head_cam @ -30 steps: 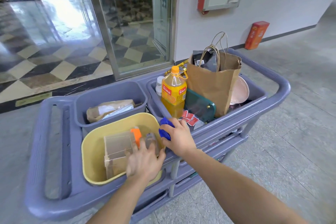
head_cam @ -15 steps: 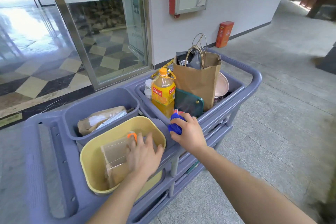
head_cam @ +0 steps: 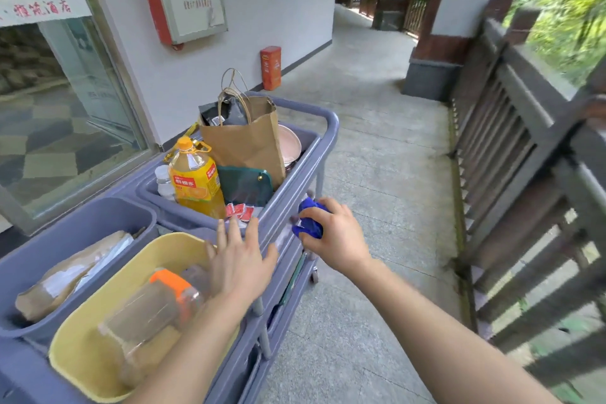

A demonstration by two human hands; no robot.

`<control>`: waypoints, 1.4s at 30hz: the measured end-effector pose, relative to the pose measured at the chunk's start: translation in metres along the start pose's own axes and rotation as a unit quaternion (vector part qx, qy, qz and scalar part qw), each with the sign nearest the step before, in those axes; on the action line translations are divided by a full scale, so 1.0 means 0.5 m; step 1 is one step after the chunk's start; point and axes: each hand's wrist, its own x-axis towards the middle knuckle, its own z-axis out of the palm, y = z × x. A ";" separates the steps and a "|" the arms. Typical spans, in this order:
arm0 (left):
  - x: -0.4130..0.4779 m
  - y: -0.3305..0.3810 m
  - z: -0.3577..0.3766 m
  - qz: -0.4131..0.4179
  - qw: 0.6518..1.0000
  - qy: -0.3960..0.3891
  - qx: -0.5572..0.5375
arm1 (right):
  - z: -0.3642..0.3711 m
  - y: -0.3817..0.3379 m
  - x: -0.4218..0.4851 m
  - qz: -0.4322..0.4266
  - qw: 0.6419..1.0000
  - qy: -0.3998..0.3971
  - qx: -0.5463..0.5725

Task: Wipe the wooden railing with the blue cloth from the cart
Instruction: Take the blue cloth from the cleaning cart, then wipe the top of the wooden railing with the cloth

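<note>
My right hand point(head_cam: 334, 234) is closed around a bunched blue cloth point(head_cam: 308, 220), held just off the right side of the grey-blue cart point(head_cam: 328, 121). My left hand point(head_cam: 239, 261) hovers flat with fingers spread over the cart's right rim, above the yellow basin point(head_cam: 108, 275), and holds nothing. The dark wooden railing point(head_cam: 524, 128) runs along the right side of the walkway, well to the right of both hands and blurred.
The cart carries a brown paper bag point(head_cam: 246, 141), an orange drink bottle point(head_cam: 195, 179), a green pouch point(head_cam: 244, 185) and a clear jar with orange lid point(head_cam: 154, 302) in the basin. Paved walkway point(head_cam: 377, 174) lies between cart and railing. A red box point(head_cam: 271, 67) stands by the wall.
The view has swung right, bringing the railing into sight. My right hand carried the blue cloth rightward off the cart. My left hand lifted away from the jar in the basin.
</note>
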 end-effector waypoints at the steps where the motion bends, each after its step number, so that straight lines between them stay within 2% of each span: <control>1: -0.001 0.019 0.000 0.016 1.000 -0.002 -0.001 | -0.020 0.012 -0.015 0.016 1.000 0.015 0.001; 7: -0.004 0.162 0.014 0.106 0.994 -0.018 -0.020 | -0.127 0.108 -0.110 0.114 0.991 0.072 -0.006; 17: -0.058 0.500 0.064 0.253 0.964 -0.026 -0.080 | -0.369 0.317 -0.287 0.234 0.955 0.156 -0.095; 27: -0.133 0.775 0.119 0.391 0.908 -0.047 -0.140 | -0.526 0.420 -0.470 0.315 0.909 0.232 -0.142; 35: -0.185 0.991 0.159 0.544 0.813 -0.076 -0.192 | -0.615 0.461 -0.599 0.420 0.823 0.324 -0.204; 42: -0.254 1.165 0.182 0.702 0.671 -0.112 -0.211 | -0.655 0.418 -0.722 0.524 0.694 0.410 -0.276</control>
